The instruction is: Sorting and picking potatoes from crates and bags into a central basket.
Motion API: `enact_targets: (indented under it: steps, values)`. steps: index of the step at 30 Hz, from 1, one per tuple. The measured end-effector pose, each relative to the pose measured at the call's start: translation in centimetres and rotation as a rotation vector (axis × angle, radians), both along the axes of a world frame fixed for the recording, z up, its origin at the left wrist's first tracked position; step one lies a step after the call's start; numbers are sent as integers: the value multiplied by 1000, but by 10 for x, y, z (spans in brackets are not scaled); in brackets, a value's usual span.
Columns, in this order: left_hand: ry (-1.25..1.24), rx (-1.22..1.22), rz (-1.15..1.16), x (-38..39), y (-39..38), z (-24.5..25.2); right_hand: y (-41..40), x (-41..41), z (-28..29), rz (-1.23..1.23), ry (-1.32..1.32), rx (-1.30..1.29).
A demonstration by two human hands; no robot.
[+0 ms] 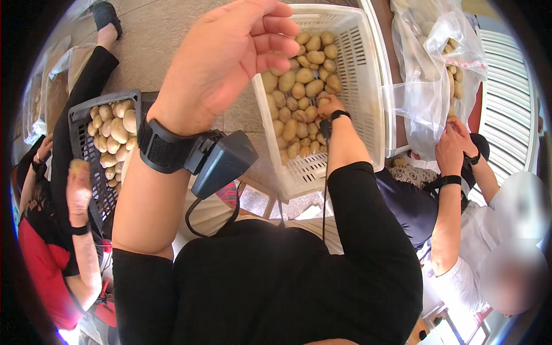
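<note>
My left hand (pixel 237 60) is raised high before the camera, fingers loosely curled and nothing visible in the palm. It overlaps the left edge of a white plastic crate (pixel 360 56) with slotted walls. Inside the crate lies a layer of potatoes (pixel 305 76) of mixed sizes. Low in the crate near its right wall, my right hand (pixel 333 105) has its fingers around a potato (pixel 323 101), partly hidden by the hand. A black strap with a dark device (pixel 226 161) sits on my left wrist, its cable hanging down.
At left stands a black plastic crate (pixel 74 115) of potatoes, beside a co-worker's hand (pixel 79 196) holding something blurred. On the right, another co-worker's hands (pixel 455 140) are at a clear plastic bag (pixel 416 116) with potatoes. A thin cable (pixel 325 189) runs down from my right wrist.
</note>
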State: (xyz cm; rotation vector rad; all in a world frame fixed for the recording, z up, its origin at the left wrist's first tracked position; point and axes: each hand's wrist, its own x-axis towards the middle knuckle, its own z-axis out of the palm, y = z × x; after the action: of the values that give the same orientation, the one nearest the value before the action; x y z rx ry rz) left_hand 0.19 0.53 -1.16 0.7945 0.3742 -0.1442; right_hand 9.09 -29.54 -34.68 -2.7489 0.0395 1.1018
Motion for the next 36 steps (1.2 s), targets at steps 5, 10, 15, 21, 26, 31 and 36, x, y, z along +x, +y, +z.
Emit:
enact_targets:
  steps: [5,10,15,21,26,31,36]
  values:
    - [48,-45,11,-3,9,-3,-23,-5,-20,77,67,282]
    - [41,9,11,-5,6,1,-18,-33,-28,-13,79,176]
    - [-28,-44,-28,-7,1,2,-4,-55,-6,-314,496,425]
    - [-80,159,-60,-3,-1,-14,20,-48,99,-489,443,903]
    - [-243,496,-206,-5,-24,-35,37,-47,202,-546,473,1349]
    - [-41,51,-455,-7,-53,-44,63,-63,278,-519,544,1404]
    - [119,-238,-326,-1,-68,-45,46,-79,327,-603,466,1415]
